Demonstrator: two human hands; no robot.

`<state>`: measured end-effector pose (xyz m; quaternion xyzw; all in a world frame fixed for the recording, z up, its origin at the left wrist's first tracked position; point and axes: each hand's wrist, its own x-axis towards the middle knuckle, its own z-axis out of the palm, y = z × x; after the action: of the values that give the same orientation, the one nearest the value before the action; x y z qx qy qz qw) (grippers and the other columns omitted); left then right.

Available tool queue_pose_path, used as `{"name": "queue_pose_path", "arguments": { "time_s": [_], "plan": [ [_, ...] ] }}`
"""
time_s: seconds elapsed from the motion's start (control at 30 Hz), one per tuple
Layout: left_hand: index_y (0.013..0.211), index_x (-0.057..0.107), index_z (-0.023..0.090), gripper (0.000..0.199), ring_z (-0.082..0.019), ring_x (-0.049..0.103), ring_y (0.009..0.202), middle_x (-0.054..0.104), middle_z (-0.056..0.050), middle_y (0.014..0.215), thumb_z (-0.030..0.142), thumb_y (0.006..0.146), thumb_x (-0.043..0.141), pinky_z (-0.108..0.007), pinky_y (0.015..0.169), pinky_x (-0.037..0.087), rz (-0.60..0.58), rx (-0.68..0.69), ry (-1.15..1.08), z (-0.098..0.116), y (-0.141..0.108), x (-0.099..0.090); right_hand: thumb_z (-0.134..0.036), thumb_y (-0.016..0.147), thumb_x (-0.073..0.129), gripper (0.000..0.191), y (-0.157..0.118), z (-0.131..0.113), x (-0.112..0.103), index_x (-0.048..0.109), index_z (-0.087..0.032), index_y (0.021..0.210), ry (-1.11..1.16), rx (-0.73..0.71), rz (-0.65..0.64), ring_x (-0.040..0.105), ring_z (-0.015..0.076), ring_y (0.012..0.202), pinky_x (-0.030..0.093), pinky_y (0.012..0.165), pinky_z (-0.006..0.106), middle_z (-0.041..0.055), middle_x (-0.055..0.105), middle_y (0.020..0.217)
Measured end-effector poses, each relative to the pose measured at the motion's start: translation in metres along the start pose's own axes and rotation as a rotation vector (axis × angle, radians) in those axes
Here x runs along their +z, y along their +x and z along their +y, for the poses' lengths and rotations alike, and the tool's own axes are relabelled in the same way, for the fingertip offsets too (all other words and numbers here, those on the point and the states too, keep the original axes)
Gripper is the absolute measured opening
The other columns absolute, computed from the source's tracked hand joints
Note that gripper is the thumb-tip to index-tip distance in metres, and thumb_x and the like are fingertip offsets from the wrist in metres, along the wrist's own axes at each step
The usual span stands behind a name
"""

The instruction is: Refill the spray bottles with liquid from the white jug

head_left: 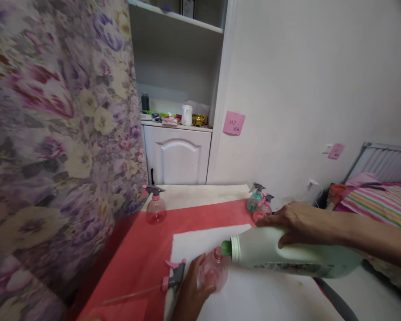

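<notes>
My left hand (195, 287) is closed around a clear pink spray bottle (214, 273), which stands without its top on a white sheet. In my right hand (297, 223) is a large pale green jug (263, 249), tipped on its side. The jug's green spout (226, 248) is at the mouth of the pink bottle; I cannot tell whether liquid is flowing. Left of my left hand lies a grey and pink spray head (174, 276) with its long clear tube. The jug's handle is hidden by my right hand.
A pink spray bottle (156, 209) stands at the table's far left. A green spray bottle (254, 200) and another pink one (263, 207) stand behind the jug. Red cloth (130, 263) covers the table. A floral curtain (60, 133) hangs left; a bed (381, 196) is right.
</notes>
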<state>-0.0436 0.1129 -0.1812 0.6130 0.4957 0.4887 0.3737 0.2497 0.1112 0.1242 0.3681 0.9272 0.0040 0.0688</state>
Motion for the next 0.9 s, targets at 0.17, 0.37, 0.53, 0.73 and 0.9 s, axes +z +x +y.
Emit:
{"name": "queue_pose_path", "arguments": {
  "time_s": [0.17,0.37,0.53,0.73,0.9],
  "plan": [
    [0.127,0.056,0.021,0.065,-0.029,0.050,0.129,0.060,-0.008,0.135,0.019,0.062,0.065,-0.035,0.111,0.035,0.020,-0.002,-0.005,0.005,0.000,-0.003,-0.035,0.082,0.071,0.057,0.001,0.000,0.000,0.052,-0.027,0.135,0.007,0.001,-0.009,0.072,0.0243,0.077,0.046,0.063,0.029,0.0071,0.076,0.092],
    [0.127,0.055,0.023,0.066,-0.028,0.050,0.129,0.060,-0.007,0.135,0.020,0.062,0.063,-0.035,0.110,0.037,0.015,-0.012,0.019,0.002,0.000,-0.002,-0.037,0.082,0.070,0.059,-0.001,0.003,0.002,0.051,-0.028,0.137,-0.010,-0.001,0.005,0.072,0.0245,0.076,0.046,0.063,0.030,0.0075,0.076,0.092],
    [0.129,0.052,0.019,0.069,-0.030,0.047,0.131,0.057,-0.010,0.137,0.021,0.060,0.063,-0.037,0.111,0.035,-0.024,0.003,0.018,-0.009,0.003,-0.001,-0.036,0.082,0.070,0.059,-0.001,0.003,0.002,0.051,-0.028,0.137,-0.001,-0.001,0.007,0.072,0.0244,0.079,0.048,0.065,0.030,0.0078,0.076,0.095],
    [0.130,0.050,0.019,0.068,-0.028,0.048,0.130,0.057,-0.010,0.137,0.019,0.062,0.060,-0.037,0.111,0.035,-0.016,-0.006,0.064,0.001,0.000,-0.002,-0.037,0.082,0.071,0.059,0.000,0.001,0.000,0.051,-0.029,0.137,-0.001,0.004,0.004,0.072,0.0246,0.080,0.048,0.066,0.031,0.0078,0.076,0.096],
    [0.129,0.050,0.019,0.066,-0.029,0.047,0.131,0.057,-0.010,0.137,0.021,0.063,0.060,-0.041,0.113,0.034,-0.016,0.000,0.041,0.004,0.000,-0.002,-0.036,0.082,0.071,0.058,0.001,-0.003,-0.004,0.051,-0.030,0.136,0.016,0.014,-0.004,0.071,0.0244,0.079,0.047,0.066,0.030,0.0065,0.076,0.095]
  ]
}}
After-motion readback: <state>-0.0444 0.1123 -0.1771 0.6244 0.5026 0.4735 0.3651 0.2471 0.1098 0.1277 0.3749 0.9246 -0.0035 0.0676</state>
